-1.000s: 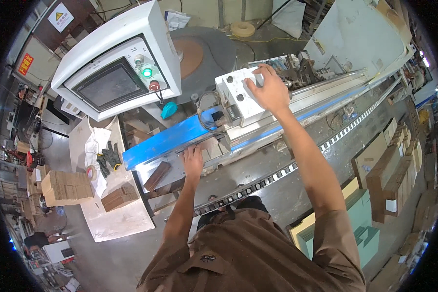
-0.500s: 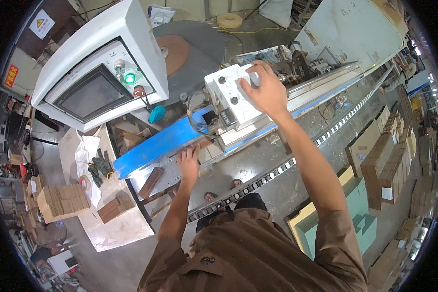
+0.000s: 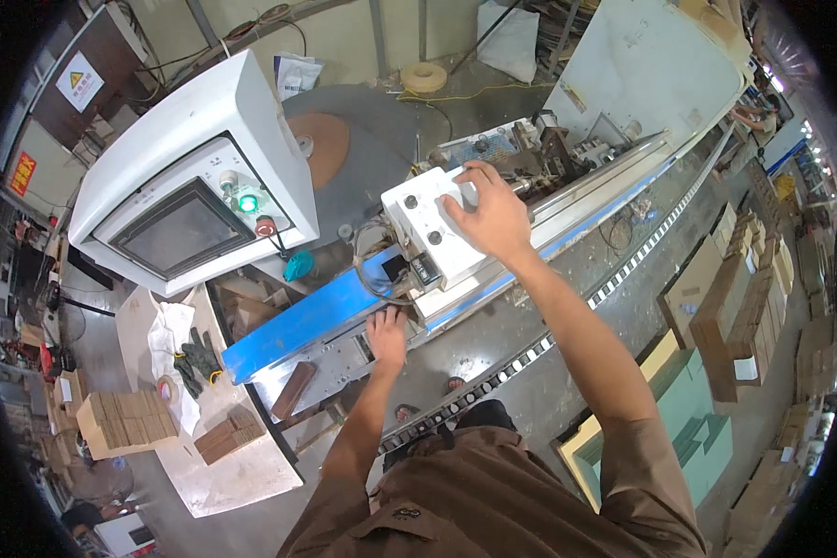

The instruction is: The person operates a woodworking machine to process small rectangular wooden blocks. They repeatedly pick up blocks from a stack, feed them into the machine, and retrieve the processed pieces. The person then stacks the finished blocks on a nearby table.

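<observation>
Fingers [image 3: 477,177] spread apart from the thumb, the right hand [image 3: 493,214] rests on top of a white box-shaped machine housing [image 3: 426,219] with two round black fittings. The left hand [image 3: 388,337] reaches to the lower edge of a long blue metal cover [image 3: 312,314], its fingers close together; whether they pinch anything cannot be told. A dark-brown wooden block [image 3: 294,389] lies left of that hand. Beyond the cover stands a white control console [image 3: 282,153] with a lit green button [image 3: 247,203].
</observation>
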{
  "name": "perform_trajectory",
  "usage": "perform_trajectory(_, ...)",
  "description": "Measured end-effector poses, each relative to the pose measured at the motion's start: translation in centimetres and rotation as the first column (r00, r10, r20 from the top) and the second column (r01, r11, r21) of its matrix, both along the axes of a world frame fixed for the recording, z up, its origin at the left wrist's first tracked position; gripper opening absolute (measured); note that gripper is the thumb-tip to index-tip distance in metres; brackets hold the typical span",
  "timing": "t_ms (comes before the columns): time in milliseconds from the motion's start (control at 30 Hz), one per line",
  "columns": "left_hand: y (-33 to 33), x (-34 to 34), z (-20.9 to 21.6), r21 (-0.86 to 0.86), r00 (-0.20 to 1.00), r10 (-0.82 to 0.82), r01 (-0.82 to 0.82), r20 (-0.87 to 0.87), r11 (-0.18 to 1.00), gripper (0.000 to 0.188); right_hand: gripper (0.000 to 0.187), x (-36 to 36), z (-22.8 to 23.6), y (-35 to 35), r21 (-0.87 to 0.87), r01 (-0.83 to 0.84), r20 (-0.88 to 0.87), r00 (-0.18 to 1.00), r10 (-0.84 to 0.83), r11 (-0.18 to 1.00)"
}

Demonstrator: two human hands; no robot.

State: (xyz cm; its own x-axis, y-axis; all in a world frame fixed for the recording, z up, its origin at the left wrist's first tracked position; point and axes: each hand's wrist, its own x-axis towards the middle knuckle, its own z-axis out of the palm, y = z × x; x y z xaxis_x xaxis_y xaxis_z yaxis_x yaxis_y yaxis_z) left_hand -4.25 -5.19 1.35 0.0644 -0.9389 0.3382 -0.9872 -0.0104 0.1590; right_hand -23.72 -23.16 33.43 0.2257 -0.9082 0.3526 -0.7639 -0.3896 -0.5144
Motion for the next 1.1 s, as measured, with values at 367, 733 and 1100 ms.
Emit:
perform_trajectory(367, 3.5, 1.2, -0.3, -0.138, 0.91, 0.386, -0.407, -0.153, 0.903, 0.028, 0.042, 0.5, -0.4, 0.1, -0.031, -0.035, 0.02, 0.999, 0.035, 0.999)
perform_trajectory(733, 20.6, 13.9, 4.3, -0.052, 0.799, 0.6, -0.598, 0.042, 0.8, 0.065, 0.042, 0.4, -1.4, -0.4, -0.046, -0.02, -0.048, 0.999, 0.018, 0.999)
perform_trajectory(1100, 15.6, 10.8, 7.4, 0.064, 0.893, 0.428, -0.423, -0.139, 0.904, 0.047, 0.042, -0.3, -2.0, -0.7, -0.096, -0.039, -0.032, 0.999, 0.036, 0.995)
